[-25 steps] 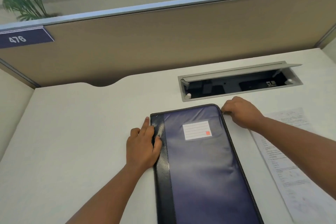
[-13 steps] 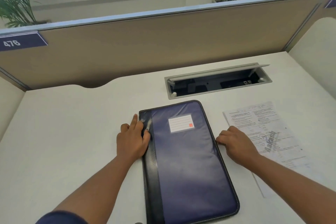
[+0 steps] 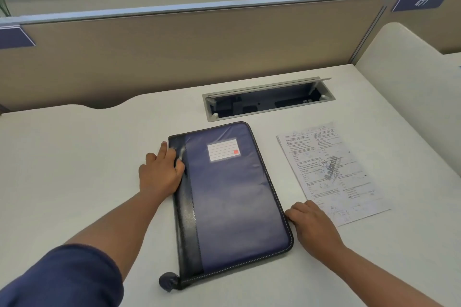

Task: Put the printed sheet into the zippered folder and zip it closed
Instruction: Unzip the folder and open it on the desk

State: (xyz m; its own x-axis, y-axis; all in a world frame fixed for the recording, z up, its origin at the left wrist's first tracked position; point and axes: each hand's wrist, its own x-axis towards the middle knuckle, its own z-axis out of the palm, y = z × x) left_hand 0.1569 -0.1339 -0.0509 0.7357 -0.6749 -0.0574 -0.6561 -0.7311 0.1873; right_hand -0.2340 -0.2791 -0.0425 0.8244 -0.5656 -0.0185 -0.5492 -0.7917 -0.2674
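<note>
A dark blue zippered folder (image 3: 232,197) with a black spine and a white label lies flat on the white desk (image 3: 74,169). My left hand (image 3: 161,172) presses on the spine near its far left corner, fingers fairly straight. My right hand (image 3: 313,225) sits at the folder's right edge near the front corner. Its fingers are curled against the zipper track and hide the pull. The printed sheet (image 3: 331,172) lies flat on the desk to the right of the folder, its near corner under my right hand.
An open cable tray (image 3: 268,98) is sunk into the desk behind the folder. A beige partition (image 3: 187,50) closes the back and a cream side panel (image 3: 409,77) the right. A small dark tab (image 3: 169,281) sticks out at the folder's near left corner.
My right hand has slid from the folder's far right corner down along its right edge to near the front corner. My left hand stays on the spine. The view has shifted left and back.
</note>
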